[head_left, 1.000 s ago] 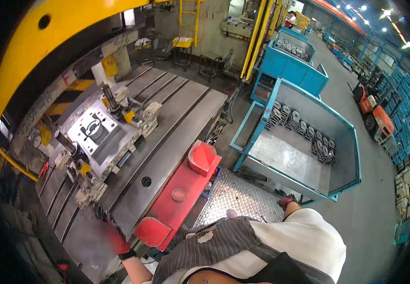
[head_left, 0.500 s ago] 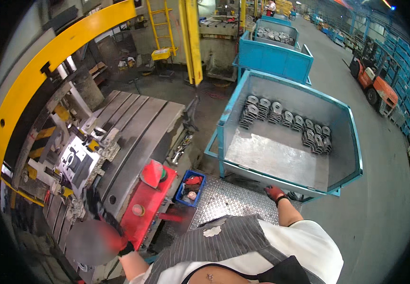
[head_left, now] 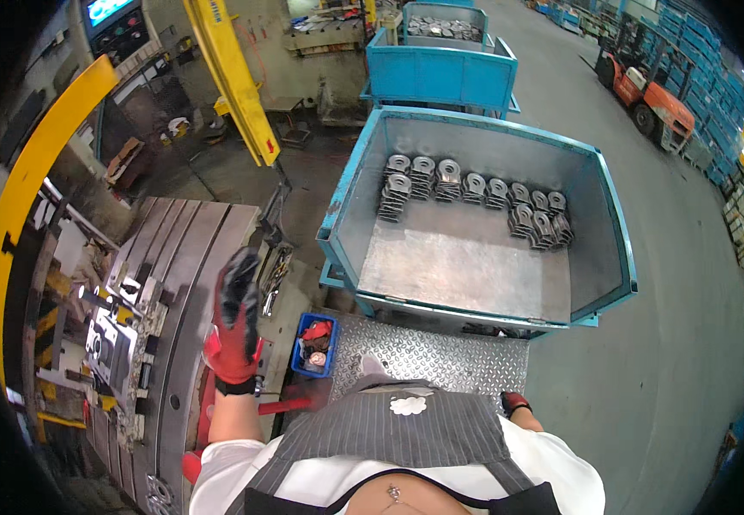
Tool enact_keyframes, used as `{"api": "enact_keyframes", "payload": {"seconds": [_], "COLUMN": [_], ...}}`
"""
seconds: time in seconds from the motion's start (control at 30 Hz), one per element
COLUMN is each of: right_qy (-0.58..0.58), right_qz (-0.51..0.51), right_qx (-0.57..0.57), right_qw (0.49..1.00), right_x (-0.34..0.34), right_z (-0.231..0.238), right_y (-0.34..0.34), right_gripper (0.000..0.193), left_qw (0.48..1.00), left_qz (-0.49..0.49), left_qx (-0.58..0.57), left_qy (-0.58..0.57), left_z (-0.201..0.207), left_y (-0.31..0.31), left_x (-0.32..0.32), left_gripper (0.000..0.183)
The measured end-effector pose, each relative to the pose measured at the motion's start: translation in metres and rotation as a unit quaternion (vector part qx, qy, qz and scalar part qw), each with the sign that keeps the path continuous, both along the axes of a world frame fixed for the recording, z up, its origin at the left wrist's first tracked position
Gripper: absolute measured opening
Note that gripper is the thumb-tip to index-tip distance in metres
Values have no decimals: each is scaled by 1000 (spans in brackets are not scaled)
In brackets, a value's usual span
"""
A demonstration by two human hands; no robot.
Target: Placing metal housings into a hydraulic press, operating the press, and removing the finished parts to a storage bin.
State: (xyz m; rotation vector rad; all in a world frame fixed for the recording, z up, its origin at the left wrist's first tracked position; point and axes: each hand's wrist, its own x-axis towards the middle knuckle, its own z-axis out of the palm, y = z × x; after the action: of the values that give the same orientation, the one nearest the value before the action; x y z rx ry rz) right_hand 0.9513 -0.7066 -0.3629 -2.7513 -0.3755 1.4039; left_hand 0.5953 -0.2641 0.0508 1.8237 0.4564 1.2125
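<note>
Slotted metal table (head_left: 181, 360); gloved left hand (head_left: 235, 324)

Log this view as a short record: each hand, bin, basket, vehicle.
left hand: gloved red and black, raised near the edge of the slotted bed; grip unclear
right hand: gloved, low near the right edge of the tread plate
bin: blue-rimmed, grey metal parts stacked toward its far side
basket: blue, red and dark items inside
vehicle: orange forklift, beyond the bin, rightward

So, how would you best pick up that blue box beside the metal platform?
Probably by the rim along the two long sides of the blue box, coming down from above: it stands upright and open-topped, its long edges showing beside the things inside.
</note>
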Motion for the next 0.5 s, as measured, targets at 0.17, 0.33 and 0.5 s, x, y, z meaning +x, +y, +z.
{"api": "enact_keyframes", "payload": {"seconds": [0.17,0.33,0.5], "right_qy": [69,21,-48], "right_qz": [-124,-283,3], "right_qx": [86,80,67], "right_qw": [986,956,997], "right_x": [-10,0,50], "right_z": [33,63,14], "right_y": [-11,55,115], "right_gripper": [42,43,50], "left_qw": [992,965,930], "left_qz": [-96,-218,-302], "left_qx": [-67,-138,-208], "left_qy": [50,37,35], "left_z": [-62,-69,-137], "left_y": [56,92,149], "left_x": [83,186,289], "left_gripper": [55,51,39]}}
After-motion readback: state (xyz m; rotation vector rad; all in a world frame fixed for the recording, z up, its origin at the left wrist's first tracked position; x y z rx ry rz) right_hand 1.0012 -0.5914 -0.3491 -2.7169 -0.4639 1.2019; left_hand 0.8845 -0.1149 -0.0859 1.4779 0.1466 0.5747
